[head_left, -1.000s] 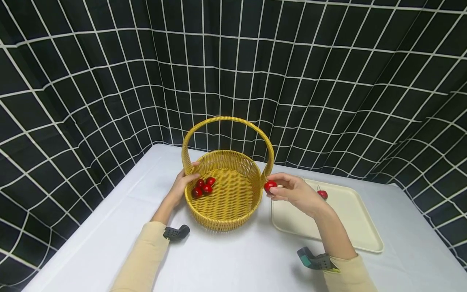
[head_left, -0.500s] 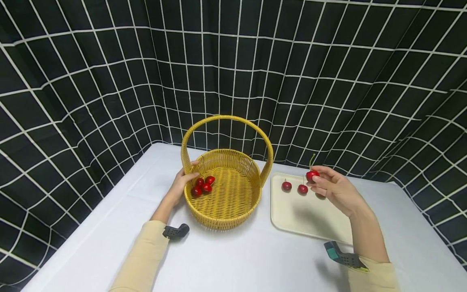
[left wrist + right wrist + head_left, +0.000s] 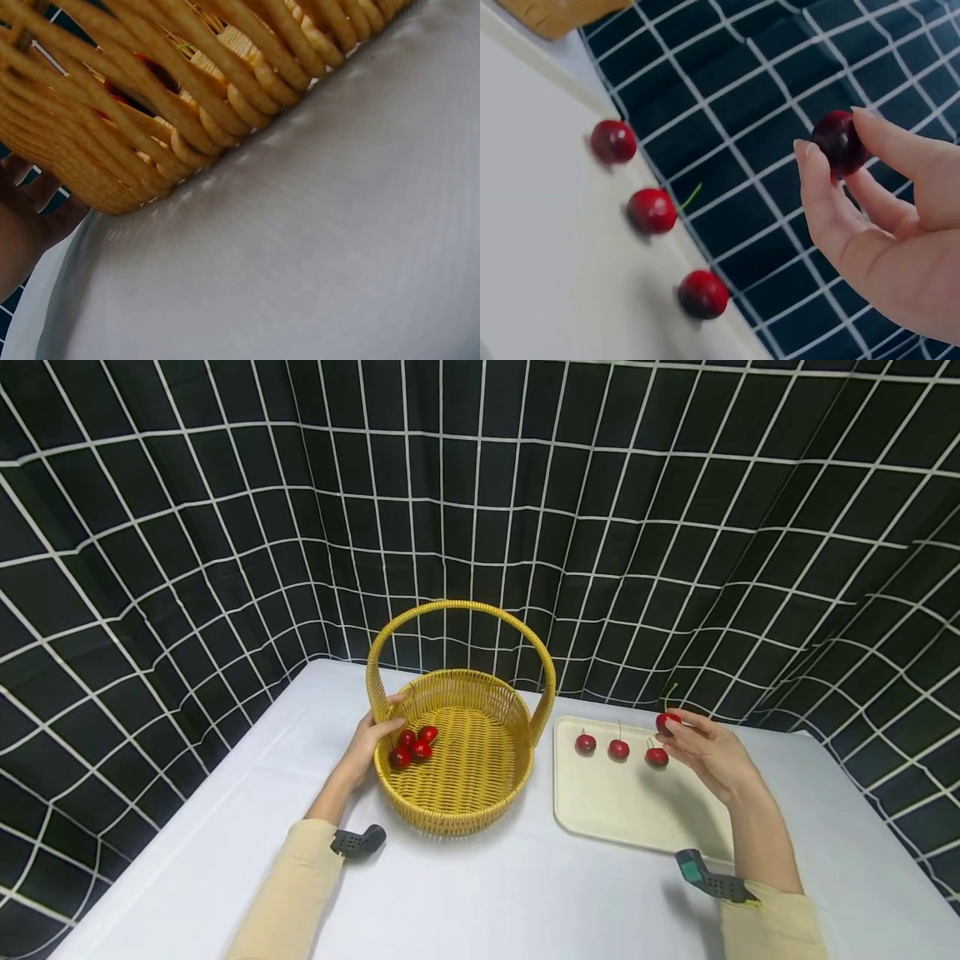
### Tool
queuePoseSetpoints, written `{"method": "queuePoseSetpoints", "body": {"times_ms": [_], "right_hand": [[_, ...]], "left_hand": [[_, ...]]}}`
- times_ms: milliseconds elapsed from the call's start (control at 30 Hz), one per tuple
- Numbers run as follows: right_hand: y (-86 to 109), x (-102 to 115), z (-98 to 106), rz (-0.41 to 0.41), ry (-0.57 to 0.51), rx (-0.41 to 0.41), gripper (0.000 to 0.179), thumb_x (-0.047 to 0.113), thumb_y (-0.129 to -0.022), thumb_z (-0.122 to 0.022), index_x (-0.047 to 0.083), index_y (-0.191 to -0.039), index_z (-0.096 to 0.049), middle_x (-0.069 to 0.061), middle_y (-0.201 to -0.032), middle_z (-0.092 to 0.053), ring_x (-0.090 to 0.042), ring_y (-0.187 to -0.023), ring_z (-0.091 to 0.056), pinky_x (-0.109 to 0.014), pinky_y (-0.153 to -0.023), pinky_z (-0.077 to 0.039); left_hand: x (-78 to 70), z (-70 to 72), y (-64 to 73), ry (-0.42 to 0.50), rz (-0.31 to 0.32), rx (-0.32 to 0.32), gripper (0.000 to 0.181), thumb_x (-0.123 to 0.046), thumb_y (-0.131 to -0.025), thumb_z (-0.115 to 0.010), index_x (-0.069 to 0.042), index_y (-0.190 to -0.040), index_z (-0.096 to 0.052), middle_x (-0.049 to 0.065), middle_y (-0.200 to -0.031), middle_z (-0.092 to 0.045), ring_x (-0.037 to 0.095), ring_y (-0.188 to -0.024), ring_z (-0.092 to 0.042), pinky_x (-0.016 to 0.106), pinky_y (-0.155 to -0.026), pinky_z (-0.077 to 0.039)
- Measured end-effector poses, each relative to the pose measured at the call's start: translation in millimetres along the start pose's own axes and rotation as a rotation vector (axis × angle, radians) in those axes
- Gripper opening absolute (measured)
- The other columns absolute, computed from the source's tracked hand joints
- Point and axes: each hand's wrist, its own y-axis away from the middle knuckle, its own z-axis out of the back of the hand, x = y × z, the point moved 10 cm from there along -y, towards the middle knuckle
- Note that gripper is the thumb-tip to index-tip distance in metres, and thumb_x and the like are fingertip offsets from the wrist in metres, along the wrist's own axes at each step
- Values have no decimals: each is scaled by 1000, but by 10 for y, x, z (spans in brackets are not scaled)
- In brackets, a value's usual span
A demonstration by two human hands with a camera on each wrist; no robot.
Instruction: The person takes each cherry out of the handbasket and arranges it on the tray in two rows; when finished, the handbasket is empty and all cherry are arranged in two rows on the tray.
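My right hand (image 3: pixel 708 752) pinches a red cherry (image 3: pixel 667 722) with a green stem between thumb and fingertips, held up over the far right part of the cream tray (image 3: pixel 630 822). Three more cherries lie in a row along the tray's back side: a left one (image 3: pixel 586 743), a middle one (image 3: pixel 618 750) and a right one (image 3: pixel 657 757). With its thumb over the rim, my left hand (image 3: pixel 367 743) grips the yellow wicker basket (image 3: pixel 450 818) beside the left foot of its handle. Several cherries (image 3: pixel 421 750) sit together at the basket's left inside.
A white cloth (image 3: pixel 480 902) covers the table under basket and tray. The basket's tall arched handle (image 3: pixel 461 605) rises over its middle. Behind and at both sides hangs a dark curtain (image 3: pixel 510 485) with white grid lines.
My right hand has carried the cherry from beside the basket's right rim to over the tray's far right, uncovering the tray's cherries. My left hand stays on the basket.
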Motion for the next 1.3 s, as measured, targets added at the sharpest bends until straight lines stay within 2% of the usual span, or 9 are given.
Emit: {"method": "queuePoseSetpoints", "body": {"times_ms": [200, 367, 467, 700, 833, 933, 1000, 1133, 1300], "right_hand": [[-54, -168, 206, -32, -25, -53, 35, 10, -90, -64, 9, -119, -44, 6, -91, -66, -8, -83, -67, -23, -76, -53], [-64, -279, 376, -35, -70, -86, 24, 7, -90, -64, 10, -111, -52, 6, -87, -68, -8, -80, -67, -21, -73, -53], [-79, -367, 491, -56, -68, -132, 21, 6, -89, -65, 11, -107, -55, 7, -85, -68, -8, -77, -67, -20, -73, -53], [-100, -658, 746, -175, 57, -276, 41, 8, -90, -64, -3, -124, -44, 9, -74, -64, -5, -68, -64, -20, -68, -54], [-89, -791, 866, -220, 121, -355, 48, 5, -91, -62, -11, -130, -39, 7, -69, -62, -5, -62, -62, -20, -63, -54], [-79, -852, 942, -245, 173, -426, 50, 6, -91, -63, -11, -132, -40, 8, -66, -61, -4, -59, -61, -20, -61, -54], [-78, -868, 974, -245, 200, -464, 50, 6, -90, -64, -11, -131, -42, 9, -65, -60, -4, -59, -61, -20, -59, -54], [-88, -847, 974, -221, 290, -489, 48, 8, -90, -63, -11, -129, -45, 12, -64, -58, -2, -57, -60, -19, -55, -53], [-82, -847, 979, -225, 352, -517, 48, 11, -90, -64, -12, -129, -46, 12, -63, -57, -2, -55, -59, -18, -51, -51]], "left_hand": [[2, -8, 13, 14, 0, 9, 51, -13, -95, -50, -7, -144, -36, 15, -149, -33, 28, -136, -27, 43, -113, -12], [-3, -21, 18, 21, 20, 18, 51, -12, -96, -49, -7, -145, -35, 15, -150, -30, 29, -137, -26, 43, -113, -10], [-31, -29, 26, 28, 36, 20, 50, -10, -96, -49, -6, -145, -35, 14, -151, -29, 28, -138, -24, 43, -113, -10], [-239, -99, 156, 19, 40, 34, 51, -6, -96, -48, 0, -144, -33, 20, -150, -29, 33, -138, -24, 46, -113, -10], [-262, -109, 172, 8, 36, 36, 51, -6, -96, -47, 0, -144, -32, 21, -150, -28, 34, -138, -24, 47, -113, -11], [-278, -116, 185, 13, 32, 35, 51, -6, -96, -47, 0, -144, -32, 21, -150, -29, 33, -138, -25, 45, -113, -12], [-278, -115, 188, 17, 30, 31, 51, -6, -96, -47, 0, -144, -32, 21, -150, -29, 32, -137, -26, 43, -113, -12], [-255, -102, 171, 22, 23, 31, 51, -6, -96, -47, 1, -144, -32, 21, -149, -29, 33, -137, -26, 44, -113, -12], [-89, -48, 74, 26, 13, 21, 51, -10, -95, -49, -4, -144, -35, 17, -149, -31, 31, -137, -27, 44, -113, -11]]}}
